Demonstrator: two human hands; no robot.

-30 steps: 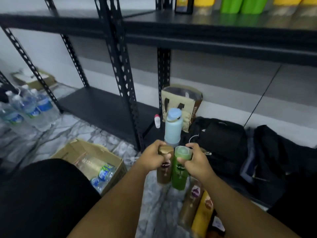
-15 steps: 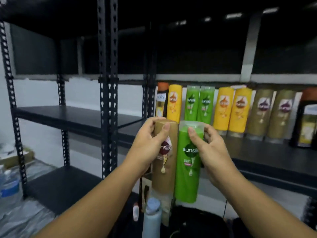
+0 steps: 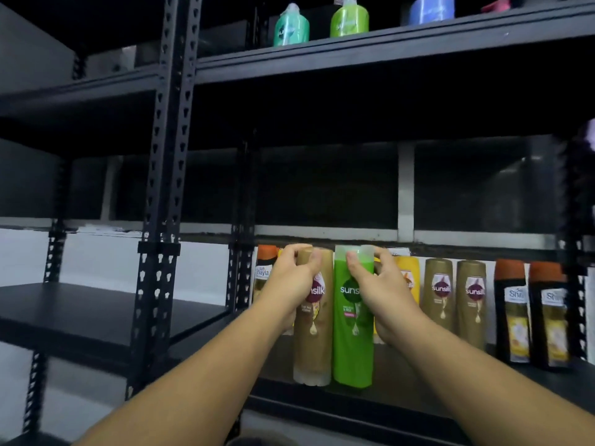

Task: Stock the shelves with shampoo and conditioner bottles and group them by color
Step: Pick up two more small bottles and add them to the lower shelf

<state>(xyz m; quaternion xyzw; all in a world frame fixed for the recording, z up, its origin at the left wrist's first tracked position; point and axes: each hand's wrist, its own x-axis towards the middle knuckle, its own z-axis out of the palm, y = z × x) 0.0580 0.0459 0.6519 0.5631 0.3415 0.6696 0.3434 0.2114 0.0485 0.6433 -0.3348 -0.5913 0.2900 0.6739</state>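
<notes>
Head view: the left hand (image 3: 289, 284) curls round the top of a brown bottle (image 3: 314, 336) whose label reads "sunsilk". The right hand (image 3: 384, 296) pinches the top of a green bottle (image 3: 352, 349), also "sunsilk", thumb in front and fingers behind. The two bottles stand upright, side by side and touching, at the front of the middle shelf (image 3: 547, 386); whether they rest on it cannot be told.

Behind them on that shelf stands a row:
- one orange-capped bottle (image 3: 265, 275) at the left, reading "Shayla"
- one yellow bottle (image 3: 409, 278)
- a brown pair (image 3: 439, 297) (image 3: 471, 300), both "sunsilk"
- a black pair (image 3: 512, 313) (image 3: 549, 320) with orange caps, labels starting "Sh"

The top shelf (image 3: 386, 51) carries three bottles: one teal pump bottle (image 3: 291, 27), one green pump bottle (image 3: 349, 20) and one blue bottle (image 3: 431, 8).
</notes>
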